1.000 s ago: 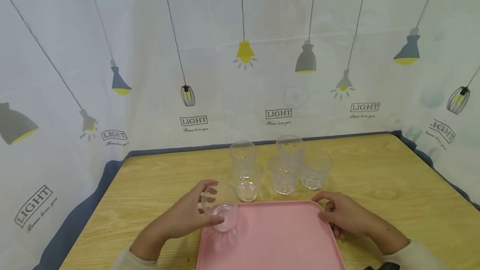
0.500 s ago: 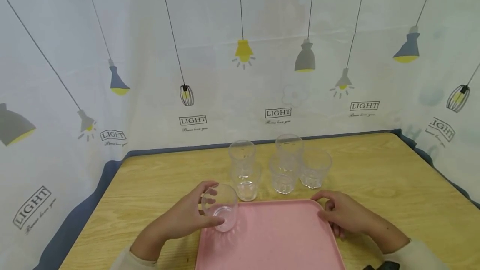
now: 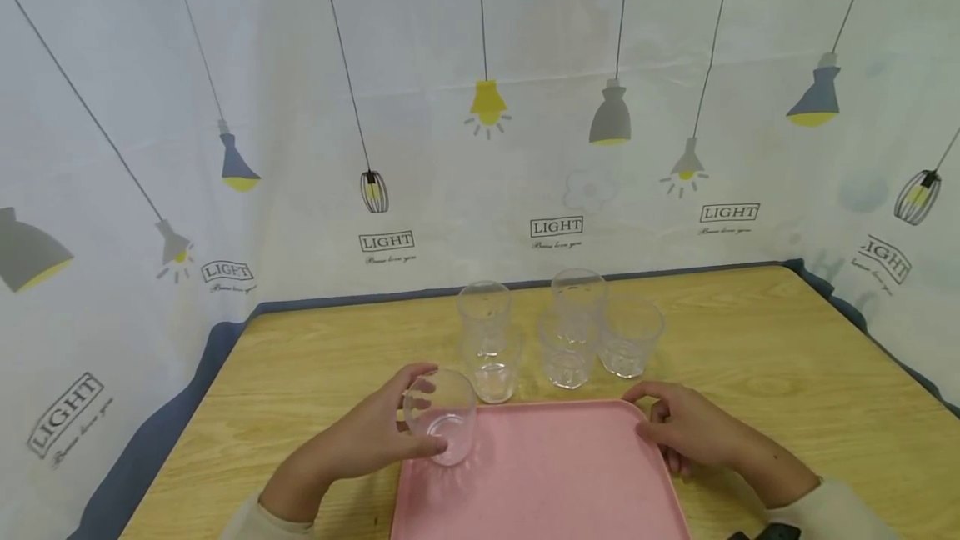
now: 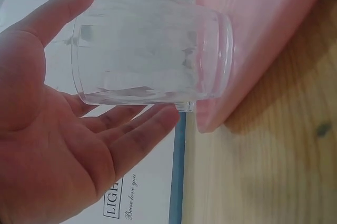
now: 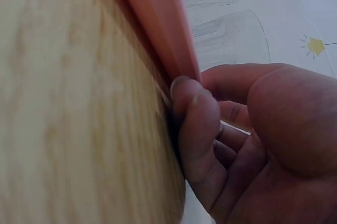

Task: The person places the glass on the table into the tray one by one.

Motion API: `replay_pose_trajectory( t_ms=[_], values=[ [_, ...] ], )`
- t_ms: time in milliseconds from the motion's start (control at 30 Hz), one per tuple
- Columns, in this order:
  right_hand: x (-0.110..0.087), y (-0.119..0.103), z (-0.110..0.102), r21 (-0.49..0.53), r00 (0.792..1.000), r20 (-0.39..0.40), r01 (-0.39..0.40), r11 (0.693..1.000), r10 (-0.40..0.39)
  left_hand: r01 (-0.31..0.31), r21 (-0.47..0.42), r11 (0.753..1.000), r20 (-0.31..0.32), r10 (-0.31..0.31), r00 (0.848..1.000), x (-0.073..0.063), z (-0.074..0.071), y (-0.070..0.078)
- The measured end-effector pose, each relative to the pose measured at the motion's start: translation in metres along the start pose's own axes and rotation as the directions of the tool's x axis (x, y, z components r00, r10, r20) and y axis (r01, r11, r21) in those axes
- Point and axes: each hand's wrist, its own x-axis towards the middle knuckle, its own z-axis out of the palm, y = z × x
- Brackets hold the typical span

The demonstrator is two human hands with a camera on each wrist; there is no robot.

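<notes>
A clear plastic cup (image 3: 442,423) stands upright on the left far corner of a pink tray (image 3: 555,473). My left hand (image 3: 371,427) holds this cup from its left side, with the thumb in front and the fingers behind; the left wrist view shows thumb and fingers on opposite sides of the cup wall. At the tray's right far corner, my right hand (image 3: 693,427) pinches the rim. In the right wrist view the fingertips (image 5: 189,97) meet at the tray edge, close to the wooden tabletop.
Several more clear cups (image 3: 568,352) stand beyond the tray's far edge, in two close clusters. The wooden table (image 3: 315,365) runs back to a white curtain (image 3: 450,157) printed with lamps. A dark object (image 3: 776,532) shows by the right sleeve.
Almost nothing differs: both hands keep their places, and the cup and tray stay put. The head view has shifted very slightly.
</notes>
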Motion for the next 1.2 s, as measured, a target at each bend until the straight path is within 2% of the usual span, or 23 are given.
replay_pose_trajectory(
  t_ms=[100, 167, 300, 400, 500, 600, 733, 933, 1067, 1200],
  values=[
    [0.0, 0.0, -0.001, -0.004, 1.0, 0.002, -0.002, 1.0, 0.002, 0.007, 0.035, 0.999, -0.021, -0.007, 1.0, 0.002, 0.001, 0.0],
    [0.002, -0.001, -0.002, -0.002, 1.0, 0.007, 0.0, 1.0, 0.0, 0.02, 0.074, 0.997, -0.072, -0.014, 0.997, 0.004, 0.003, 0.001],
    [0.004, -0.002, -0.003, -0.001, 1.0, 0.015, -0.001, 1.0, 0.001, 0.045, 0.151, 0.987, -0.192, -0.015, 0.981, 0.015, 0.008, 0.01],
    [0.005, 0.0, -0.003, 0.003, 1.0, 0.016, -0.004, 1.0, 0.004, 0.068, 0.242, 0.968, -0.242, -0.007, 0.97, 0.026, 0.013, 0.019],
    [0.005, 0.002, -0.002, 0.005, 1.0, 0.013, -0.009, 1.0, 0.009, 0.106, 0.335, 0.936, -0.268, -0.013, 0.963, 0.037, 0.017, 0.029],
    [0.005, 0.001, -0.002, 0.0, 1.0, 0.01, -0.007, 1.0, 0.007, 0.146, 0.389, 0.91, -0.295, -0.027, 0.955, 0.047, 0.021, 0.036],
    [0.004, 0.0, -0.001, -0.008, 1.0, 0.006, -0.002, 1.0, 0.002, 0.181, 0.401, 0.898, -0.324, -0.046, 0.945, 0.057, 0.025, 0.04],
    [0.002, 0.0, 0.001, -0.016, 1.0, 0.003, -0.002, 1.0, 0.002, 0.21, 0.424, 0.881, -0.351, -0.054, 0.935, 0.067, 0.032, 0.037],
    [0.002, -0.001, 0.0, -0.012, 1.0, 0.003, -0.003, 1.0, 0.003, 0.22, 0.447, 0.867, -0.376, -0.041, 0.926, 0.071, 0.036, 0.035],
    [0.001, -0.001, -0.001, -0.002, 1.0, 0.007, -0.006, 1.0, 0.006, 0.228, 0.489, 0.842, -0.401, -0.015, 0.916, 0.073, 0.039, 0.037]
  ],
)
